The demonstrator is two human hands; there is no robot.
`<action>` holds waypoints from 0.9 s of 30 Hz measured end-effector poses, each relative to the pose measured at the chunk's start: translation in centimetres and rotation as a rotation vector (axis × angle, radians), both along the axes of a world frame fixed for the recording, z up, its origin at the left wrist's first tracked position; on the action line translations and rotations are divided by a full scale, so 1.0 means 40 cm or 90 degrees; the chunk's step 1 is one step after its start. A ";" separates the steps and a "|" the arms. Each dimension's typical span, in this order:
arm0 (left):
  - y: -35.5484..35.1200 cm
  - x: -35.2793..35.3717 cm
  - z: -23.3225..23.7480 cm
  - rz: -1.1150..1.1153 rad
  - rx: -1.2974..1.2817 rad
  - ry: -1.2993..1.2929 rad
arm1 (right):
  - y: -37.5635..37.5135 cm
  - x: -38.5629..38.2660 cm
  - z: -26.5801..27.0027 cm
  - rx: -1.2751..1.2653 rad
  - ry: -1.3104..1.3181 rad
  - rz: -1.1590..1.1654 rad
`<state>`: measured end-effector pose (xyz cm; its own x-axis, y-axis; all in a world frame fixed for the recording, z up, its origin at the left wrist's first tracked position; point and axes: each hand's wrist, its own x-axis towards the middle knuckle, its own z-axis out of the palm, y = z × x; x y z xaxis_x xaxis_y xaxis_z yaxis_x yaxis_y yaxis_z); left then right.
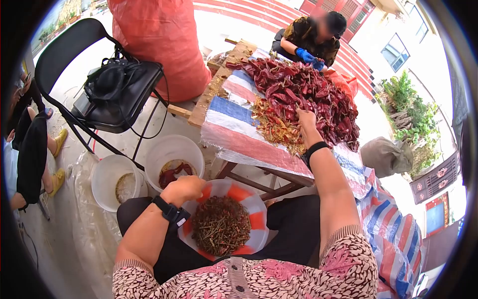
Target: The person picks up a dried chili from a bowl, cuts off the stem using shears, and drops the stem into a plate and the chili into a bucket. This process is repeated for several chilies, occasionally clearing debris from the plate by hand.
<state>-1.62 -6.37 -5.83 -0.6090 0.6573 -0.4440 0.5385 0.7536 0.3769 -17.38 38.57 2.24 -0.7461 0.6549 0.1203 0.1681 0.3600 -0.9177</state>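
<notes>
My right hand [306,120] reaches onto the table at the near edge of a big heap of dried red chili peppers [294,89]. Its fingers are curled in against the peppers, partly hidden. Lower down, my left hand [184,190] is closed, back upward, near the rim of an orange-and-white basin [256,212]; whatever its fingers hold is out of sight. Between my knees, that basin contains many chili stems [221,226]. Just beyond my left hand stands a white bucket [184,144] with some dark red peppers [174,172] at the bottom.
A second white bucket [107,174] stands farther left. Striped sheeting [234,134] covers the table, with yellowish scraps [276,129] on it. A black chair [104,122] holds a bag [112,82]. Large red sack [159,45] behind. Across the table, a person wears blue gloves [309,58].
</notes>
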 end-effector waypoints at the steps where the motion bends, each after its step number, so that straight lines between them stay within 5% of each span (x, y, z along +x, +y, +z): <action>1: -0.003 -0.001 0.003 -0.005 0.002 0.008 | 0.005 -0.007 -0.008 -0.006 0.020 0.004; 4: -0.010 0.000 0.021 -0.011 -0.003 0.025 | 0.013 0.001 -0.011 -0.025 0.067 0.011; 9: 0.002 0.007 0.053 0.018 0.030 0.052 | -0.091 0.126 0.101 -0.286 0.232 0.088; 12: 0.022 0.014 0.087 0.068 0.180 0.141 | -0.141 0.192 0.154 -0.336 0.286 0.190; 15: 0.038 0.010 0.118 0.112 0.511 0.072 | -0.245 0.319 0.217 -0.320 0.239 0.282; 18: 0.057 0.055 0.189 0.106 0.663 0.278 | -0.335 0.435 0.224 -0.326 0.164 0.382; 22: 0.074 0.070 0.199 0.096 0.660 0.381 | -0.429 0.542 0.185 -0.297 0.032 0.492; 25: 0.090 0.093 0.197 0.083 0.858 -0.238 | -0.474 0.587 0.154 -0.279 -0.048 0.546; 27: 0.088 0.099 0.191 0.083 0.797 -0.424 | -0.506 0.609 0.152 -0.268 -0.045 0.526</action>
